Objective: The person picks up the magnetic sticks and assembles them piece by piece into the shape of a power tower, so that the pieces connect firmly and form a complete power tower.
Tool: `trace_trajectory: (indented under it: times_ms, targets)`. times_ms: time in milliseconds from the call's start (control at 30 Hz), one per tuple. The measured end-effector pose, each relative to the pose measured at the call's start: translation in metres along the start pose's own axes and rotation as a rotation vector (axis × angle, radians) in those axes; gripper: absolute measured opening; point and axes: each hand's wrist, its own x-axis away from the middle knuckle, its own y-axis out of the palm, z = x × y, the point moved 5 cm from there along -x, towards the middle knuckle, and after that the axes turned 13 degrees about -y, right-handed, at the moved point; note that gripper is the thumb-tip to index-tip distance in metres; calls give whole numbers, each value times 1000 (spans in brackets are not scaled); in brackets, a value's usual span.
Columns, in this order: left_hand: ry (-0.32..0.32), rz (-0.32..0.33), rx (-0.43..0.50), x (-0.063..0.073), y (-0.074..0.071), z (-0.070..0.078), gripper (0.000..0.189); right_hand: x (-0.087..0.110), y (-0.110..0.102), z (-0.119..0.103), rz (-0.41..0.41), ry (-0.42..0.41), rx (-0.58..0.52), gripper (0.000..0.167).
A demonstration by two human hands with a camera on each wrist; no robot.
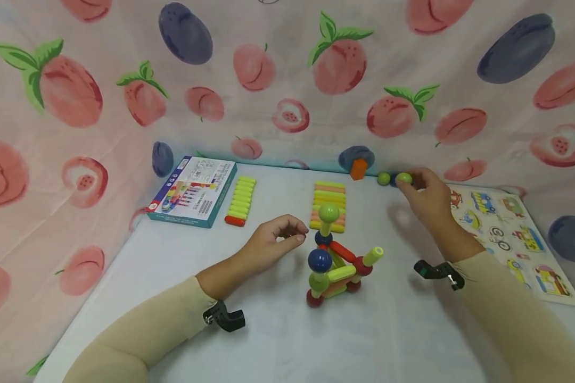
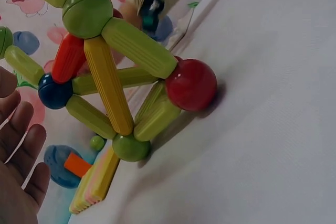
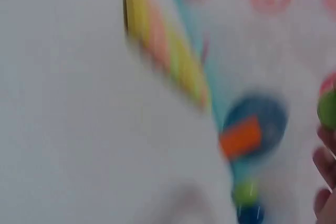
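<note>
The green ball [image 1: 404, 179] sat right of centre in the head view, near the back edge of the tabletop [image 1: 259, 340], and I had it pinched between the thumb and fingers of the right hand [image 1: 428, 197]. My right wrist view was blurred, but it caught the ball and those fingertips at its right edge. Just left of the grip I saw a dark blue ball [image 1: 393, 180] with a second green ball [image 1: 383, 178] beside it, then an orange block [image 1: 358, 169] farther left.

Right of centre, lower down, stood the built frame of sticks and balls [image 1: 336, 274], one green ball topping its highest stick. I had the left hand [image 1: 274, 239] just beside it, fingers loosely bent and relaxed, holding nothing; my left wrist view showed a gap between them.

Behind the frame lay a row of yellow, green and pink sticks [image 1: 329, 194]. Left of centre I saw a line of light green sticks [image 1: 241, 197] ending in a red one [image 1: 235, 221], next to a printed box [image 1: 194, 189]. A picture sheet [image 1: 512, 239] lay at the right, and fruit-patterned cloth [image 1: 292, 69] filled the upper frame.
</note>
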Motion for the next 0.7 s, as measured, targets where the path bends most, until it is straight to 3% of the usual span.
trace_trajectory:
  times_ms: [100,167,200,267,333,400,567,700]
  targets:
    - [23,-31,-1,-4,2,4,23,30,3,-54,-50,-128,-445,26]
    - [33,-53,-1,-5,3,7,28,54,4,-83,-115,-252,-710,25]
    - [37,-60,-3,-6,3,8,30,64,4,-94,-150,-328,-814,27]
    - [51,-71,-2,-8,6,11,32,83,3,-110,-205,-466,-905,27]
    - [61,-75,-5,-10,9,12,32,95,3,-120,-251,-552,-943,29]
    - [68,-79,-10,-12,11,13,32,101,4,-124,-271,-582,-931,32]
    - [73,-96,-17,-15,17,12,32,107,6,-128,-276,-562,-830,33]
    - [59,-110,-30,-18,20,10,32,107,8,-130,-292,-493,-747,34]
